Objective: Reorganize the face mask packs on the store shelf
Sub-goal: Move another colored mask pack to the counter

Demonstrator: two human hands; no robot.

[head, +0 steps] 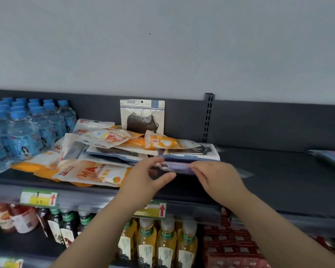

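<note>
A loose heap of face mask packs (104, 151), mostly orange and white, lies on the dark top shelf (269, 175). One white pack with a black mask (142, 117) stands upright against the back panel. A flat white-and-blue pack (193, 153) lies at the right of the heap. Below it is a purple pack (179, 167), lying flat near the shelf front. My left hand (145, 176) pinches its left end between thumb and fingers. My right hand (217, 176) grips its right end, fingers curled over the top.
Blue-capped water bottles (27, 128) crowd the shelf's left end. A bluish pack (329, 159) lies at the far right. A slotted upright (208, 117) stands at the back. Juice and tea bottles (162, 244) and red packets (230, 248) fill the shelf below.
</note>
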